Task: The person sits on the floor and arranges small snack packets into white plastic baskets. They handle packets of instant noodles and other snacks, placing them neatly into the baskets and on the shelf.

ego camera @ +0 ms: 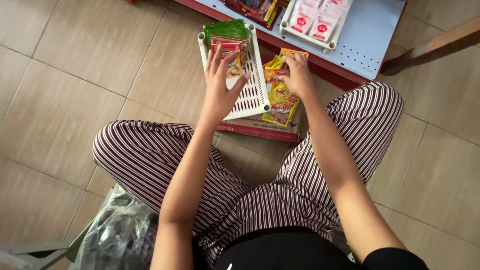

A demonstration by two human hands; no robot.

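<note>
We saw a person in striped trousers sitting on a tiled floor (65,75). At twelve o'clock lay a white tray (252,85) holding sachets (227,47). The left hand (222,85) hovered open, fingers spread, over them. At one o'clock the right hand (297,75) pinched yellow sachets (282,102). Sorting seemed midway; placing called for care.

Large beige glazed floor tiles (65,85) with thin dark grout lines fill the room. A low pale-blue perforated metal shelf with a red edge (372,35) stands at top. A brown wooden beam (435,47), perhaps a furniture leg, crosses the right corner.
</note>
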